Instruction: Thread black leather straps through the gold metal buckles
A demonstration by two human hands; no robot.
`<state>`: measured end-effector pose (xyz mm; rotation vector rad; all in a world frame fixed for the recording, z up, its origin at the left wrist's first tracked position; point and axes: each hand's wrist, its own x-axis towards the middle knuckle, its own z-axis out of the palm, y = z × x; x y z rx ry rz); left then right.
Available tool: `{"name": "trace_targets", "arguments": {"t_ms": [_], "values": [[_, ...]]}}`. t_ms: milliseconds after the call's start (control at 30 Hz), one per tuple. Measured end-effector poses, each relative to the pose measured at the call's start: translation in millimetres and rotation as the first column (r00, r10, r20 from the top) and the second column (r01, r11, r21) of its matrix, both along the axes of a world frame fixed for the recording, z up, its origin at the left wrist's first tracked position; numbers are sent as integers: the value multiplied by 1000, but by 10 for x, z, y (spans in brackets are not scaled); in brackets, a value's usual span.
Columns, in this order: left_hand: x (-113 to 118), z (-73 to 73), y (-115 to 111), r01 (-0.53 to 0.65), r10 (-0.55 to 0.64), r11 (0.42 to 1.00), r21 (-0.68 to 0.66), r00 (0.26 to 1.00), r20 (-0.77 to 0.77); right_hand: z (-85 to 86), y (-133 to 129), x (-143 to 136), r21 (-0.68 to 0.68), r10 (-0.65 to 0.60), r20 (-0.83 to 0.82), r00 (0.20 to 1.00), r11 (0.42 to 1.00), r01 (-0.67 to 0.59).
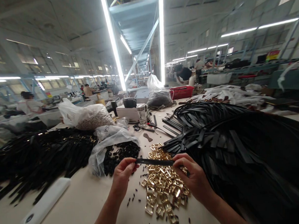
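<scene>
Stretched between my two hands is a black strap (155,161), held level above the table. My left hand (125,169) pinches its left end between thumb and fingers. At the other end, my right hand (190,170) has its fingers closed round the strap. Just below and behind it lies a heap of gold buckles (166,182). A clear plastic bag (96,159) of small black loops (120,154) lies open beyond my left hand. To the right, a large pile of black straps (224,134) spreads over the table.
Black straps with gold bits (52,148) are heaped at left, near a white long-handled device (46,204). Farther back are a filled plastic bag (89,114), a glass jar (141,116), a black bowl (130,102) and a red basket (181,92). Other people work in the background.
</scene>
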<state>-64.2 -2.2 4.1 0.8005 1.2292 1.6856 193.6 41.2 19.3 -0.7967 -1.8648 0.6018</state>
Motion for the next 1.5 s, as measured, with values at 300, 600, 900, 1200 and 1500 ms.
{"name": "trace_targets", "arguments": {"t_ms": [300, 600, 900, 1200, 1500], "values": [[24, -25, 4, -13, 18, 999, 43, 994, -111, -3, 4, -4, 94, -15, 29, 999, 995, 12], [208, -1, -24, 185, -198, 979, -85, 961, -192, 93, 34, 160, 384, -356, 166, 920, 882, 272], [540, -181, -36, 438, -430, 894, -92, 898, 93, -149, -127, -223, 366, -62, 369, 927, 927, -84], [504, -163, -40, 426, -408, 897, -115, 900, 153, -257, -115, -213, 261, -5, 412, 911, 959, -113], [520, -160, -56, 436, -425, 897, -70, 896, 127, -237, -149, -239, 312, -36, 422, 906, 944, -108]]}}
